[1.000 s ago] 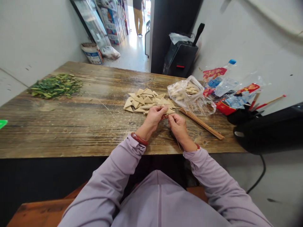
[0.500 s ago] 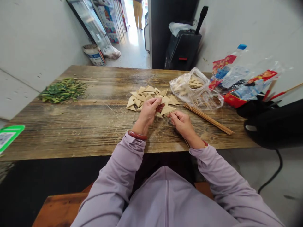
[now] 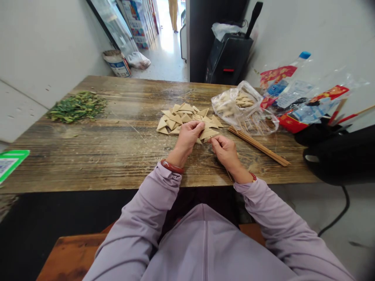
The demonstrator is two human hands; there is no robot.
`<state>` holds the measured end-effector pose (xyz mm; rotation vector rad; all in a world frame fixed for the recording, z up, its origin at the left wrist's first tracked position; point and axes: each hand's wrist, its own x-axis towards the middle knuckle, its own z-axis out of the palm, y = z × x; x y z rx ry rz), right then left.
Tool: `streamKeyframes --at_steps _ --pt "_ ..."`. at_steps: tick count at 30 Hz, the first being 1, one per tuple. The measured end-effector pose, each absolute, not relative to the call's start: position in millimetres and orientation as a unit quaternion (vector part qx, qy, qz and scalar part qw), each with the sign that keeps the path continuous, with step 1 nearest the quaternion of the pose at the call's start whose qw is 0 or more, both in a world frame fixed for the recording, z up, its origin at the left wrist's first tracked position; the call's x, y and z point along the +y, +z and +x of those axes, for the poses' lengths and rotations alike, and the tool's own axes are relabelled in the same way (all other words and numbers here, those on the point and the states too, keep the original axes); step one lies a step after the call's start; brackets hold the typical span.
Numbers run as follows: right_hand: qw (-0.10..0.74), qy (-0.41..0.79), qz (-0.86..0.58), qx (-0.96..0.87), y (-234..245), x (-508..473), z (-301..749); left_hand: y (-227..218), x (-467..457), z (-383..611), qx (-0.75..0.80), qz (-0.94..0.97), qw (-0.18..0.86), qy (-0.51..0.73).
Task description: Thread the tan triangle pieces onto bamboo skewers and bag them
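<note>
A loose pile of flat tan triangular pieces (image 3: 177, 117), which look like dried tofu, lies mid-table. At the near right edge of this pile, my left hand (image 3: 189, 138) is closed, with thumb and forefinger pinched on a triangular piece; the other fingers are mostly hidden. My right hand (image 3: 225, 150) is closed around a thin wooden skewer (image 3: 230, 176), whose lower end shows beneath the palm. The skewer's tip is too fine to make out near the triangles. To the right lies a bundle of wooden skewers (image 3: 259, 147).
Behind the bundle sits a clear plastic bag (image 3: 231, 102) of tan pieces on skewers. Chopped greens (image 3: 77, 106) are heaped at the table's (image 3: 117, 156) far left. Red-and-clear packets (image 3: 295, 121) and a black appliance (image 3: 336, 156) stand right. A person's legs (image 3: 173, 13) show in the doorway.
My left hand has turned and lowered slightly toward the pile, hiding its curled fingers. My right hand stays nearly still with the skewer. The view has shifted a little.
</note>
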<state>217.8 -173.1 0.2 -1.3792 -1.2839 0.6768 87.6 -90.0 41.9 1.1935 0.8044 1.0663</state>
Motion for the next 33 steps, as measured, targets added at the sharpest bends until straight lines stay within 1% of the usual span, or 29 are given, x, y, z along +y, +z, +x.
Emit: streamKeyframes --at_steps 3,8,12,14,17,19,21,25,29,33 --pt "0.539 0.282 -0.582 -0.54 2 -173 217 43 -92 89 0.357 0.514 0.626 0.465" --pt "0.558 0.299 -0.572 -0.522 0 -171 219 45 -88 83 0.338 0.46 0.68 0.46" --pt "0.575 0.31 -0.575 -0.493 0 -172 225 48 -75 68 0.363 0.438 0.646 0.509" --pt "0.586 0.317 -0.575 -0.475 2 -173 228 48 -69 62 0.38 0.446 0.612 0.53" --pt "0.589 0.343 -0.567 -0.462 5 -176 232 44 -60 54 0.406 0.503 0.551 0.528" --pt "0.59 0.356 -0.558 -0.462 7 -177 235 39 -56 48 0.428 0.565 0.48 0.517" --pt "0.599 0.357 -0.552 -0.457 7 -177 236 35 -54 42 0.45 0.633 0.388 0.496" --pt "0.611 0.346 -0.554 -0.448 7 -175 236 30 -55 32 0.463 0.755 0.246 0.394" --pt "0.603 0.353 -0.548 -0.46 8 -173 234 29 -63 32 0.445 0.833 0.158 0.29" --pt "0.594 0.372 -0.545 -0.46 11 -174 230 29 -69 36 0.433 0.871 0.076 0.22"
